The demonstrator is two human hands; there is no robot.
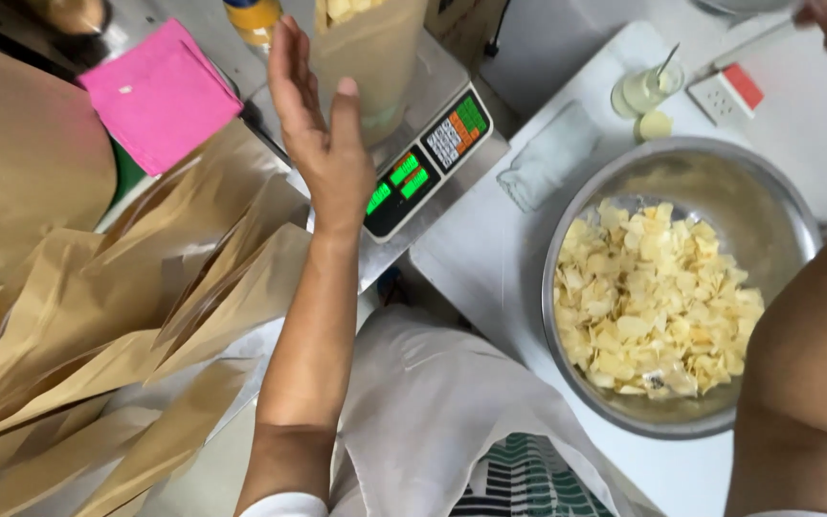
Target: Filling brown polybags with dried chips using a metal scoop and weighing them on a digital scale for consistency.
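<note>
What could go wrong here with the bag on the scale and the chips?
1. The left hand is open beside the tall paper bag on the scale; a bump might tip it and spill chips.
2. The bowl of chips sits close to the right forearm, which might nudge it.
3. Loose empty bags lie against the scale and might disturb the reading.
</note>
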